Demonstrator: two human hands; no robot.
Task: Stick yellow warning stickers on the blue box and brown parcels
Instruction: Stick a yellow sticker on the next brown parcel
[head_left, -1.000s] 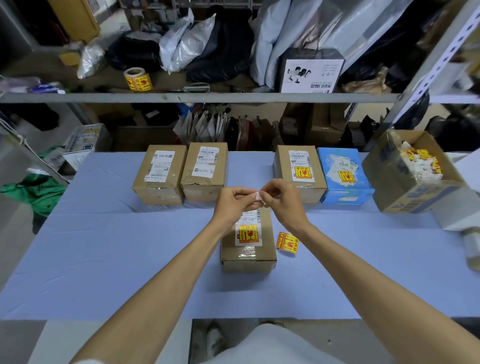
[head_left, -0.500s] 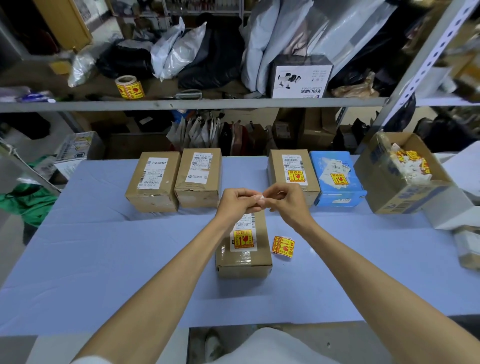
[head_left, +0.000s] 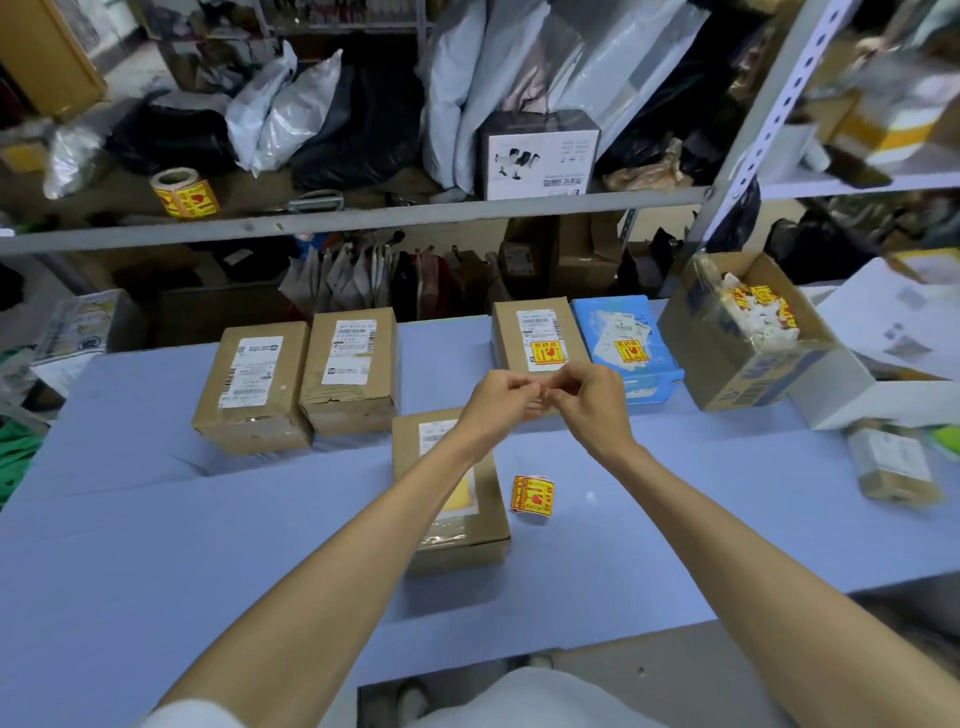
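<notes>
Both hands, left (head_left: 500, 401) and right (head_left: 589, 402), meet fingertip to fingertip above the table (head_left: 156, 545), pinching a small pale slip (head_left: 540, 408) — blur hides whether it is sticker or backing. Blue box (head_left: 623, 353) and far parcel (head_left: 527, 338) carry yellow stickers, as does the near parcel (head_left: 457, 525) under the left forearm. The leftmost parcel (head_left: 254, 384) and its neighbour (head_left: 350, 369) show none. Spare stickers (head_left: 532, 496) lie just beside the near parcel. The risk, I judge: a peeled sticker curls onto itself or the fingers, or tears. Shipping labels bear barcodes — their print, and the stickers' red characters, are too small to read.
</notes>
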